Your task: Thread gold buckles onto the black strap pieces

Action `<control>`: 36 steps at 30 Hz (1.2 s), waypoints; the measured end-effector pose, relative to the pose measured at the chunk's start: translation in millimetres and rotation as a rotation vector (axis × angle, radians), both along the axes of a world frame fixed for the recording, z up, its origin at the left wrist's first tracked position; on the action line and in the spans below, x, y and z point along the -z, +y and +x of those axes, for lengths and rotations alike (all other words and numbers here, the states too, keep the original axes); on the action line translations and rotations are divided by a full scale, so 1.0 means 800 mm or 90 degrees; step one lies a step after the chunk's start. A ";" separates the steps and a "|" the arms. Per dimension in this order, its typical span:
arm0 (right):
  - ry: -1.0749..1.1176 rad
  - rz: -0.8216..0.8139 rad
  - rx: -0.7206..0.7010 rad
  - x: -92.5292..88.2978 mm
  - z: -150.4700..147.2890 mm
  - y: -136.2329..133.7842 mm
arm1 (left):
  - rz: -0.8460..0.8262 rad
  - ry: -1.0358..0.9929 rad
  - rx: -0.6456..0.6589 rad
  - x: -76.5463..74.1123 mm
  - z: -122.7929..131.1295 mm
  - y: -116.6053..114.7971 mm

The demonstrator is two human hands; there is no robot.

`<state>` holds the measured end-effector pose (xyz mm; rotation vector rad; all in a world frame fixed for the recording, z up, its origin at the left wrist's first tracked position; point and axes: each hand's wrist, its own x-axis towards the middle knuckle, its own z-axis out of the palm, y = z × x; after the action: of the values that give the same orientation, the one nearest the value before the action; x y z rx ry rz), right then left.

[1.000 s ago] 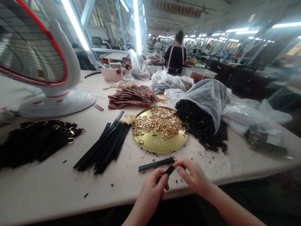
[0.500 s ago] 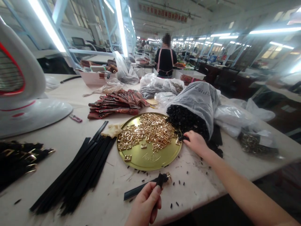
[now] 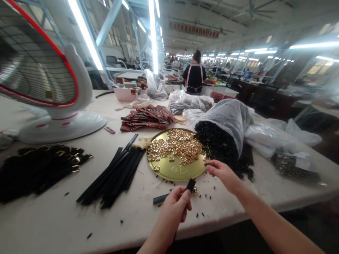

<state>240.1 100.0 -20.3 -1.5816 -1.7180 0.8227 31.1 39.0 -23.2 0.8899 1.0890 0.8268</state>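
My left hand is closed on a black strap, pinching it near its end, with a small gold buckle showing beside it. The strap's other end lies on the table. My right hand hovers at the near right rim of the round gold tray, fingers pinched together on something too small to name. The tray carries a heap of gold buckles. Just behind my right hand, small black loops spill from a plastic bag.
A bundle of black straps lies left of the tray, and finished black straps are piled at far left. A white and red fan stands behind. Brown straps and plastic bags lie farther back. A person stands beyond the table.
My right hand went from the strap to the black loops by the bag, then drew back toward me with pinched fingers. My left hand kept hold of the strap.
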 end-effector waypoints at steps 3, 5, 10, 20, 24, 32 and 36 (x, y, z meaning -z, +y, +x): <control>0.353 -0.142 -0.036 -0.011 -0.036 -0.042 | 0.032 -0.015 -0.020 -0.004 -0.002 -0.001; 0.499 -0.206 -0.039 -0.018 -0.056 -0.063 | 0.052 -0.020 -0.037 -0.004 -0.005 -0.006; 0.520 -0.237 -0.047 -0.014 -0.088 -0.078 | 0.073 -0.016 -0.055 0.004 -0.010 -0.012; 0.098 0.023 0.013 0.044 -0.063 -0.080 | 0.058 -0.040 -0.137 0.041 -0.014 0.003; -0.055 0.115 0.047 0.045 -0.045 -0.095 | 0.063 -0.056 -0.156 0.027 -0.035 -0.002; -0.253 0.064 -0.118 0.043 -0.020 -0.102 | 0.009 -0.012 -0.056 0.016 -0.039 -0.015; -0.331 0.067 -0.165 0.047 -0.027 -0.095 | -0.020 0.015 0.007 0.022 -0.025 -0.020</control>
<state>218.4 23.7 -58.2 -1.6145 -2.3307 0.4451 11.4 23.3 -40.5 0.8800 1.1137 0.7903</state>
